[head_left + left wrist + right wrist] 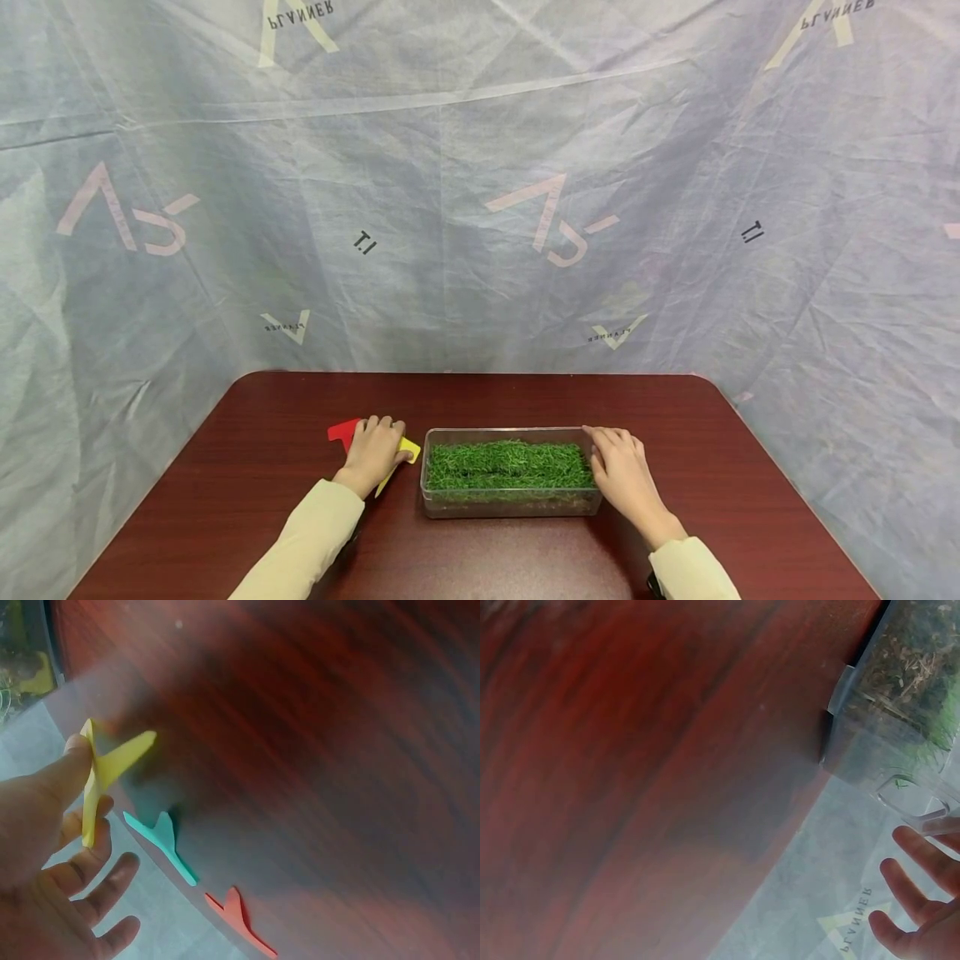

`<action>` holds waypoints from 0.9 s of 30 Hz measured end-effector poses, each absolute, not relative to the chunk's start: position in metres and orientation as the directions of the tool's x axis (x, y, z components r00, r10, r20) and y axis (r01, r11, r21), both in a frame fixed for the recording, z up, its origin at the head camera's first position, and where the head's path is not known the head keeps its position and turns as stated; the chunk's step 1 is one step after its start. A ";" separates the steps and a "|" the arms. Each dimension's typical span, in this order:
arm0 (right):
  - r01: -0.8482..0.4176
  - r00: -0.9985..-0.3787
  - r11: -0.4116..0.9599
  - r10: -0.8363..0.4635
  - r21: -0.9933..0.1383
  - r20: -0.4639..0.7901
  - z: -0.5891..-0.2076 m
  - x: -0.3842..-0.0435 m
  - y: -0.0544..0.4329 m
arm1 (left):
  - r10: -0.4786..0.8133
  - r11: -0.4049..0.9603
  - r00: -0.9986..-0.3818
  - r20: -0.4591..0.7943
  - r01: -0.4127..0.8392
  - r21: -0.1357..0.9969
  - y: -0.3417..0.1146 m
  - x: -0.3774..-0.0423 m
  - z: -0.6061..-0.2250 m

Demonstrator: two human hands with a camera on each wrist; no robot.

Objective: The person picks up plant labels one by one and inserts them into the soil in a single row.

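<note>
My left hand (372, 454) pinches a yellow T-shaped plant label (408, 450) between thumb and fingers, left of a clear plastic box (513, 507). In the left wrist view the yellow label (91, 791) stands clear of the other labels, its stem pointing away from the palm. A teal label (161, 838) and a red label (235, 919) lie on the table beyond the fingers; the head view hides the teal one. Green grass (510, 463) fills the box. At the box's right end my right hand (624, 471) holds the rim, its other fingers spread outside near a handle slot.
The dark red wooden table (510, 558) has rounded far corners. Grey printed cloth (450, 292) hangs behind it and along both sides. Brown soil-like bits (911, 660) show through the box wall in the right wrist view.
</note>
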State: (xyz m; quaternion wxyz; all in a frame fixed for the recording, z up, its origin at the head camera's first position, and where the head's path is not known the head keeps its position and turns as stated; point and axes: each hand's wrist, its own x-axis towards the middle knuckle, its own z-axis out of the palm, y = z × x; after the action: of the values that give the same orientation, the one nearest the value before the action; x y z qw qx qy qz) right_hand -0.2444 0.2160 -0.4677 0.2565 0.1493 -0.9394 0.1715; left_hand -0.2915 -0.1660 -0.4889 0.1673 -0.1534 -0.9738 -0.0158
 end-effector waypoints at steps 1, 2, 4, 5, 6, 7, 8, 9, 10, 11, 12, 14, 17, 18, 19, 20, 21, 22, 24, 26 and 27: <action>-0.369 -0.823 0.897 -0.194 -0.244 0.534 -0.468 -0.244 0.216 | 0.294 0.952 -0.896 0.333 0.304 -0.024 -0.166 -0.292 -0.489; -0.370 -0.822 0.897 -0.195 -0.242 0.535 -0.468 -0.244 0.216 | 0.296 0.952 -0.894 0.335 0.304 -0.031 -0.167 -0.292 -0.489; -0.371 -0.821 0.898 -0.198 -0.238 0.536 -0.468 -0.245 0.216 | 0.300 0.952 -0.891 0.340 0.304 -0.041 -0.167 -0.293 -0.489; -0.371 -0.820 0.898 -0.198 -0.237 0.536 -0.468 -0.245 0.216 | 0.301 0.951 -0.890 0.342 0.305 -0.042 -0.167 -0.293 -0.489; -0.371 -0.821 0.898 -0.198 -0.236 0.536 -0.468 -0.245 0.216 | 0.301 0.951 -0.889 0.344 0.307 -0.040 -0.167 -0.293 -0.489; -0.371 -0.821 0.899 -0.199 -0.234 0.535 -0.468 -0.245 0.217 | 0.302 0.950 -0.888 0.347 0.309 -0.037 -0.167 -0.293 -0.488; -0.370 -0.821 0.899 -0.199 -0.233 0.535 -0.468 -0.245 0.217 | 0.303 0.950 -0.887 0.349 0.312 -0.032 -0.167 -0.293 -0.488; -0.369 -0.822 0.900 -0.200 -0.232 0.534 -0.468 -0.245 0.217 | 0.303 0.949 -0.885 0.352 0.315 -0.025 -0.167 -0.293 -0.487; -0.368 -0.823 0.901 -0.200 -0.231 0.532 -0.468 -0.245 0.217 | 0.304 0.948 -0.884 0.354 0.319 -0.018 -0.167 -0.292 -0.486; -0.368 -0.823 0.901 -0.200 -0.230 0.532 -0.467 -0.244 0.217 | 0.304 0.947 -0.881 0.361 0.322 -0.012 -0.167 -0.292 -0.486; -0.368 -0.823 0.901 -0.200 -0.231 0.532 -0.467 -0.245 0.217 | 0.304 0.946 -0.879 0.368 0.324 -0.006 -0.167 -0.292 -0.486; -0.370 -0.822 0.900 -0.201 -0.232 0.532 -0.467 -0.245 0.217 | 0.303 0.945 -0.875 0.379 0.326 -0.002 -0.167 -0.292 -0.485; -0.374 -0.819 0.898 -0.202 -0.232 0.537 -0.467 -0.246 0.218 | 0.297 0.947 -0.874 0.384 0.322 -0.002 -0.168 -0.291 -0.484; -0.376 -0.817 0.897 -0.203 -0.232 0.539 -0.468 -0.246 0.218 | 0.296 0.947 -0.874 0.386 0.320 -0.002 -0.168 -0.291 -0.483; -0.377 -0.816 0.897 -0.203 -0.231 0.542 -0.468 -0.246 0.218 | 0.295 0.948 -0.873 0.389 0.319 -0.004 -0.168 -0.291 -0.482; -0.378 -0.813 0.897 -0.203 -0.230 0.545 -0.468 -0.247 0.218 | 0.295 0.948 -0.871 0.392 0.318 -0.005 -0.168 -0.290 -0.481; -0.380 -0.811 0.897 -0.204 -0.228 0.549 -0.468 -0.247 0.219 | 0.295 0.948 -0.869 0.396 0.319 -0.006 -0.168 -0.290 -0.480; -0.381 -0.808 0.896 -0.203 -0.227 0.553 -0.468 -0.247 0.219 | 0.296 0.947 -0.867 0.401 0.321 -0.005 -0.167 -0.289 -0.479; -0.382 -0.804 0.896 -0.202 -0.226 0.559 -0.468 -0.248 0.219 | 0.297 0.947 -0.862 0.411 0.323 -0.006 -0.167 -0.288 -0.476; -0.383 -0.801 0.896 -0.201 -0.225 0.564 -0.468 -0.247 0.219 | 0.297 0.946 -0.858 0.420 0.325 -0.006 -0.166 -0.287 -0.472; -0.384 -0.800 0.895 -0.200 -0.227 0.566 -0.468 -0.247 0.219 | 0.296 0.945 -0.855 0.425 0.326 -0.004 -0.166 -0.286 -0.471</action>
State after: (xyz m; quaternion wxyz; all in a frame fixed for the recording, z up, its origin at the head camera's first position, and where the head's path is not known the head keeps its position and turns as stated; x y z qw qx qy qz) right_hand -0.2473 0.2188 -0.4683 0.2750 0.1564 -0.9337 0.1678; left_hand -0.2865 -0.1658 -0.4707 0.2151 -0.1617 -0.9625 -0.0343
